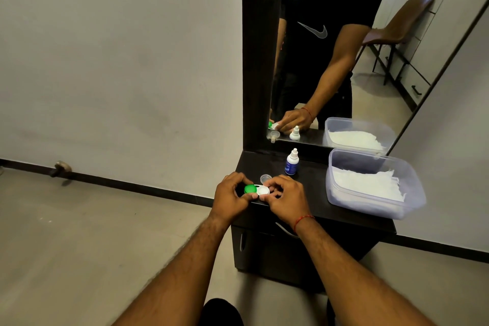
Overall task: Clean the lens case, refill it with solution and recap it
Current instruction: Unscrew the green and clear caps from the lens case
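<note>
A mirror (330, 61) rises behind the dark cabinet (317, 185) top.

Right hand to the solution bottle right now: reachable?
Probably yes. The solution bottle stands upright just beyond the right hand, nothing between them; the clear cap lies off to the left. That hand first has to release the lens case.

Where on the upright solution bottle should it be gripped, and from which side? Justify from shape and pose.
Pinch the solution bottle round its wide cylindrical body at the blue label, not the narrow tapered nozzle. It stands upright, so come in level from the front: the plastic tub sits to its right and the mirror backs it.
</note>
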